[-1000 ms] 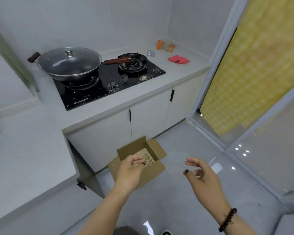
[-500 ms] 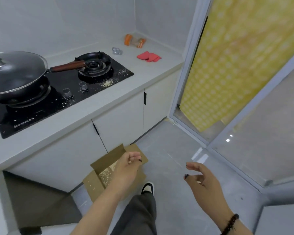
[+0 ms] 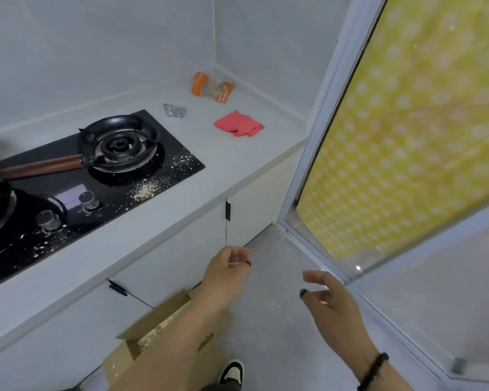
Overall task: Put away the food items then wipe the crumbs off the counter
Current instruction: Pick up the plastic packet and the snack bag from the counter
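An orange snack packet [image 3: 212,87] lies in the far corner of the grey counter [image 3: 232,167]. A small silver foil packet [image 3: 174,110] sits nearer the stove, and a folded red cloth [image 3: 239,124] lies to its right. Pale crumbs [image 3: 147,189] are scattered over the black stove's [image 3: 68,210] right front part. My left hand [image 3: 226,273] hovers in front of the cabinet doors with its fingers curled toward the thumb; I see nothing in it. My right hand [image 3: 331,303] hangs in the air to its right, fingers relaxed and empty.
An open cardboard box [image 3: 141,334] with crumbs inside stands on the floor under my left forearm. A wok's brown handle [image 3: 43,166] reaches over the stove toward the right burner [image 3: 119,143]. A glass door with a yellow dotted curtain [image 3: 401,131] closes the right side.
The view has swung right and closer to the counter. Both hands have risen from above the box to the height of the cabinet doors, and the left fingers stay curled.
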Demonstrator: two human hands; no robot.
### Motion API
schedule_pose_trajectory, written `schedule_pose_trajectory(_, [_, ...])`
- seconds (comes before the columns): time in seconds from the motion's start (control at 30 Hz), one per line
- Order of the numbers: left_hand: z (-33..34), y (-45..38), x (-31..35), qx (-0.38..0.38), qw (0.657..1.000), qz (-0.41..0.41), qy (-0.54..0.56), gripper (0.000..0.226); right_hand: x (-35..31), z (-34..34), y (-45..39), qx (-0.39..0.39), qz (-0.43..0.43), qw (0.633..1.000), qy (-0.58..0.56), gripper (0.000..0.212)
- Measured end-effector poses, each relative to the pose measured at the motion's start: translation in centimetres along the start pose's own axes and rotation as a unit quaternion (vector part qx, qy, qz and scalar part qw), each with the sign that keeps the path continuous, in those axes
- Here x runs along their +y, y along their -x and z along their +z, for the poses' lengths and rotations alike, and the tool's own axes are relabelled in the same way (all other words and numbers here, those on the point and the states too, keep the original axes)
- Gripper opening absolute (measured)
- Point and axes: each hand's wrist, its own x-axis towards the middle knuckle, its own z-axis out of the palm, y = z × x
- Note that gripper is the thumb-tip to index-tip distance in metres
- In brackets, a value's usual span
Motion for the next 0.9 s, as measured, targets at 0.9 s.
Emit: schedule_pose_trajectory(0.9, [12.3, -23.3, 16.9, 0.19, 0.967, -0.025, 0.17, 0.024, -9.3, -15.0, -37.4, -0.175, -0.113, 0.973, 0.098, 0.015])
